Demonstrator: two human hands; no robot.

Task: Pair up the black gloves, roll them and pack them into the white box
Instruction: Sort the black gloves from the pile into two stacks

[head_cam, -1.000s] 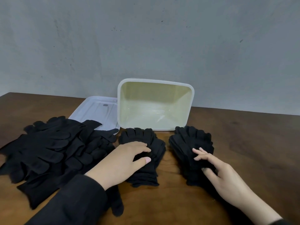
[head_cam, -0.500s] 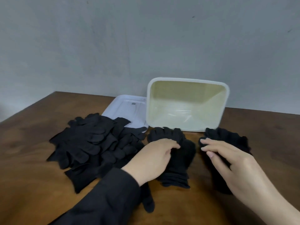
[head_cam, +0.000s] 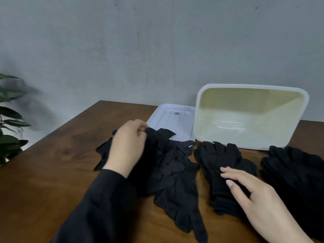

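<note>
Since a moment ago the left hand (head_cam: 128,146) has left the middle stack and gone over to the loose pile of gloves (head_cam: 168,165), and the right hand (head_cam: 259,195) has crossed from the far stack to the middle one.

From the left: a leafy plant (head_cam: 10,120) stands off the table's left edge, well apart from the work. The left hand's fingers are curled and seem to pinch a glove at the top of the pile, though the exact pinch is blurred. Behind the pile lies the lid (head_cam: 173,116), flat, its near edge under some gloves. The white box (head_cam: 252,148) is tipped up with its mouth open to the person, nothing inside it yet. The middle stack (head_cam: 222,165) lies before the box under the right hand's straight, spread fingers; the far stack (head_cam: 294,169) lies just beside it.

These knit gloves look light, limp and clingy — one lifted by a fingertip will likely drag its neighbours, so taking a cuff seems surer. Bare table (head_cam: 52,172) offers rolling room at near left — the box mouth is unobstructed.
</note>
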